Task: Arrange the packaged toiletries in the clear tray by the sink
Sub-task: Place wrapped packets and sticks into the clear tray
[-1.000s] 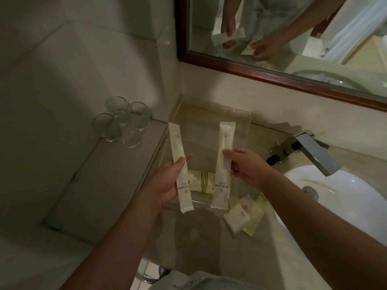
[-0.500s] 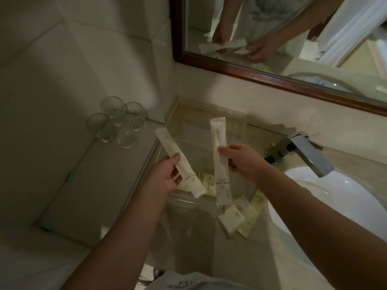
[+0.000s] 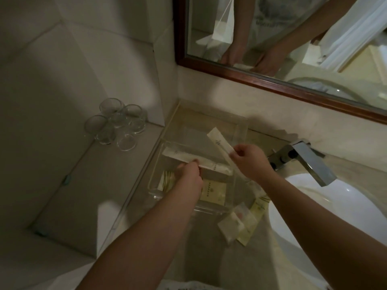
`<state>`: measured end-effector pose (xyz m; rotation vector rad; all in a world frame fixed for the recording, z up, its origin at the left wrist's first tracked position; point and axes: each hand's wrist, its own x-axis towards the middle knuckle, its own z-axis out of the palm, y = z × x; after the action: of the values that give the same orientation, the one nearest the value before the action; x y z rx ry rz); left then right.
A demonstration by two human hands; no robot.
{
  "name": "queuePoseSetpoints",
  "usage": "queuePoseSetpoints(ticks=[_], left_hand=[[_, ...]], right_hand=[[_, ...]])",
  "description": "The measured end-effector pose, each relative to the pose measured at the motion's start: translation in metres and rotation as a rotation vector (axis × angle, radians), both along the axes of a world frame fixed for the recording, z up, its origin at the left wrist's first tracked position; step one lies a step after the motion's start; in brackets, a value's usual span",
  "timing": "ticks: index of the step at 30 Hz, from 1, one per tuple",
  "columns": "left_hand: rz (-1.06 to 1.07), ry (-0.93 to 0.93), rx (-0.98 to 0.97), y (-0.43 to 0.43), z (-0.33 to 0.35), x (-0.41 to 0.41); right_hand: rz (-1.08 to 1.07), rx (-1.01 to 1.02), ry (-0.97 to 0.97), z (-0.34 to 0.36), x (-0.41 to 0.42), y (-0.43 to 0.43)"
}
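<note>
over the clear tray (image 3: 240,130), hands (image 3: 189,173) (image 3: 250,162) pinch long sachets (image 3: 188,159) (image 3: 219,143), one crosswise, one angled up-left.

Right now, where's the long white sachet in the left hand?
In the head view, the long white sachet lies crosswise over the clear plastic tray, centre frame, pinched by the left hand, its right end near the right hand's matching sachet.

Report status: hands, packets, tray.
Left hand and right hand each hold a long packet over clear tray. Small sachets outside tray. No obstruction.
</note>
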<state>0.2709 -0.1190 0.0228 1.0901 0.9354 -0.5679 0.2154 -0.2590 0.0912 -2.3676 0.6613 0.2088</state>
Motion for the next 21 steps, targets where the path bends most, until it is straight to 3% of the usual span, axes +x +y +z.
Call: queuePoseSetpoints(ticks=[5,13,18,21], left_hand=[[-0.068,0.047,0.031,-0.007,-0.018,0.013],[-0.24,-0.005,-0.019,0.042,0.033,0.011],[-0.299,-0.28,0.253,0.087,0.028,-0.022],[-0.496,-0.447,0.495,0.101,0.022,-0.036]], right_hand=[[0.195,-0.126,0.126,-0.006,-0.001,-0.003],[0.299,-0.12,0.3,-0.023,0.008,0.018],[0.374,-0.08,0.283,-0.033,0.03,0.051],[0.414,-0.084,0.288,-0.043,0.046,0.073]])
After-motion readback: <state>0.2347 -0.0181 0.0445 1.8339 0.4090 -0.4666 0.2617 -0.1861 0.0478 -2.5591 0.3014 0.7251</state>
